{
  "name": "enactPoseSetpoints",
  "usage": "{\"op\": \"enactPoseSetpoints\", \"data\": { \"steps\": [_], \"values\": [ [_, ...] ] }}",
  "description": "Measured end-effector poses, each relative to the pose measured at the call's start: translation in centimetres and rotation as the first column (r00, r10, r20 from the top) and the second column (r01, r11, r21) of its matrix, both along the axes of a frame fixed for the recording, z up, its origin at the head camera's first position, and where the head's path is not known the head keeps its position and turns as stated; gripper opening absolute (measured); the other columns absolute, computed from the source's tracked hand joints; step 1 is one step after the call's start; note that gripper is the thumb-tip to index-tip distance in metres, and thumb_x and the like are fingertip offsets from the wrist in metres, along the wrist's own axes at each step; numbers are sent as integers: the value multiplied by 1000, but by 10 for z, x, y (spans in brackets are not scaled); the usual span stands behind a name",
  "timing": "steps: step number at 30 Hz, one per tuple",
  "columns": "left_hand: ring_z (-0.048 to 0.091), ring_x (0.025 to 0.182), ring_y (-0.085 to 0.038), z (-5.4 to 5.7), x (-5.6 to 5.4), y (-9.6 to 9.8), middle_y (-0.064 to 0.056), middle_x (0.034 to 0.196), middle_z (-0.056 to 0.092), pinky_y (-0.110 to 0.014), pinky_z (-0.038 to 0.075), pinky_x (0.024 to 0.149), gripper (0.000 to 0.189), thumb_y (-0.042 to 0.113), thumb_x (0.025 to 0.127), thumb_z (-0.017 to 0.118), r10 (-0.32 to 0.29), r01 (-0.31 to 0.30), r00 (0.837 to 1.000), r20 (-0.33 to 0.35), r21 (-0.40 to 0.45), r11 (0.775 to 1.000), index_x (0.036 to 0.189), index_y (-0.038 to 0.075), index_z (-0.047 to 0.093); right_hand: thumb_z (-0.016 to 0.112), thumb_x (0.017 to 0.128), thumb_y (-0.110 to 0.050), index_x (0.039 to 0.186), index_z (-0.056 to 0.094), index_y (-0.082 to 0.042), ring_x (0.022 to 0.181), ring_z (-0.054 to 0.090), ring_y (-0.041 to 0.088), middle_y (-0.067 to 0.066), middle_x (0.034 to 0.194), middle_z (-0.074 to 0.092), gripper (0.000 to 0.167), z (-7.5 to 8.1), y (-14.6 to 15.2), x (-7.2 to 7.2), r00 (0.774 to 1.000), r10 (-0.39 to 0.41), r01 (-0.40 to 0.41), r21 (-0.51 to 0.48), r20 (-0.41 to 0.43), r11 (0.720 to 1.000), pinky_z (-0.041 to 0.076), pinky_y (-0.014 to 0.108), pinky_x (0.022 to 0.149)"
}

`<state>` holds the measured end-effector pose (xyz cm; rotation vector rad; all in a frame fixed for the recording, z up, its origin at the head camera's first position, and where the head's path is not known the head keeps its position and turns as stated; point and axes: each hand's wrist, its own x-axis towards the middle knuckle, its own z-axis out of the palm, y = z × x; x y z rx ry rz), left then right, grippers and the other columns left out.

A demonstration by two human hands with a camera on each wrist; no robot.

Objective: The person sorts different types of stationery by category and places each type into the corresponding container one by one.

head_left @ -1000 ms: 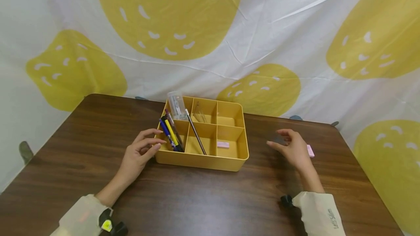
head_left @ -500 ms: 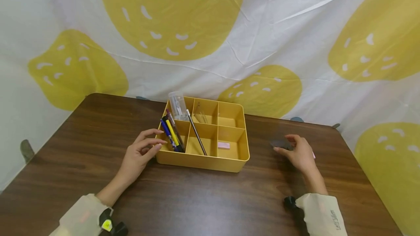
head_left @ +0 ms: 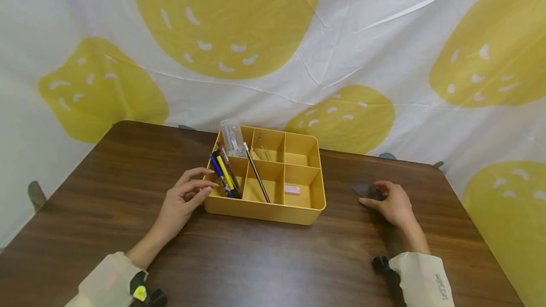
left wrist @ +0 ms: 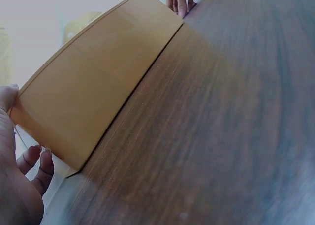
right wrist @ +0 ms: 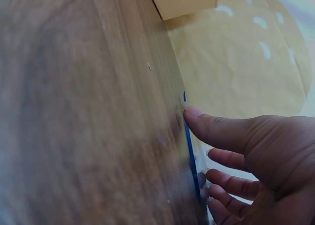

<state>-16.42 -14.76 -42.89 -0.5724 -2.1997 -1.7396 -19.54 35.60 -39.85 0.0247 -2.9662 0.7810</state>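
Observation:
A yellow six-compartment organizer box [head_left: 264, 211] stands on the table. My left hand [head_left: 177, 207] rests at its left side, fingertips over the rim; in the left wrist view its thumb [left wrist: 9, 98] touches the front corner and other fingers lie along the side wall. To the right, a dark see-through flat piece [head_left: 362, 189], pointed at one end, lies on the table. My right hand [head_left: 395, 204] is at it, the thumb at its near edge and the fingers bent on the other side. In the right wrist view the piece shows as a thin blue edge [right wrist: 190, 146].
Front compartments hold several pens [head_left: 223, 174], a black-and-white pencil [head_left: 257, 172] and a pink eraser [head_left: 292, 189]. At the back stand a clear case [head_left: 232, 137] and a thin clear item [head_left: 261, 148]. A lemon-print cloth [head_left: 350, 51] hangs behind the brown table [head_left: 273, 259].
My right hand has moved right and slightly toward me, down to the dark flat piece. It now hides a second pink eraser seen beside it earlier. The left hand stays at the box.

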Motion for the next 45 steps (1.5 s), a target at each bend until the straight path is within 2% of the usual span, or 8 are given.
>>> {"op": "enactPoseSetpoints", "data": {
  "steps": [5,11,13,20,24,33,41,45],
  "values": [
    [52,107,-11,2,1,1,-5,129,52,-25,47,72,15,1,92,61,8,-8,1000,1,-8,1000,103,3,72,77,80,-40,123,57,6,111,51,47,30,124,54,66,-4,2,-1,1000,-7,7,3,-13,1000,40,57,90],
    [52,105,-7,25,13,7,-14,127,51,-24,47,72,14,-3,92,60,6,-7,1000,-8,-18,1000,101,-4,70,77,79,-42,122,60,3,109,54,44,25,122,58,64,-7,2,-3,999,-33,33,-12,-25,999,41,56,87],
    [52,105,-7,29,16,8,-14,127,51,-24,46,72,14,-3,92,59,4,-4,1000,-11,-18,1000,101,-5,69,78,79,-41,122,60,2,108,54,43,25,121,58,63,-7,1,-4,999,-41,41,-14,-12,999,42,55,86],
    [52,104,-7,30,17,7,-13,126,52,-25,47,73,14,-2,92,59,3,-3,1000,-7,-10,1000,101,-5,70,78,81,-31,127,55,3,111,48,48,34,123,53,62,-5,-3,-4,997,8,0,-100,78,995,41,56,90],
    [52,103,-8,29,16,7,-13,126,52,-25,47,73,14,-2,92,59,-2,2,1000,-3,-7,1000,101,-5,69,77,83,-28,131,53,3,112,47,49,35,127,50,63,-3,-5,-3,995,31,-22,-104,93,994,40,57,91],
    [53,103,-7,29,16,8,-14,126,52,-24,47,72,13,-3,92,59,-6,6,1000,-12,-2,1000,101,-5,70,75,84,-19,130,56,3,110,50,51,33,130,49,54,-3,-1,-6,990,142,-140,-63,22,988,41,58,89],
    [52,106,-9,30,15,7,-15,127,51,-25,47,73,14,-2,92,59,-5,5,1000,-1,-4,1000,101,-6,69,74,85,-22,132,52,5,114,36,46,36,124,46,58,-3,-3,-5,989,144,-143,-24,32,989,33,59,93],
    [52,107,-10,29,16,7,-15,127,51,-25,47,73,14,-1,92,60,-1,1,1000,2,-5,1000,101,-5,69,75,84,-20,130,54,5,105,41,44,36,117,45,57,-4,-4,-5,990,139,-138,-31,28,990,38,55,85]
  ]
}}
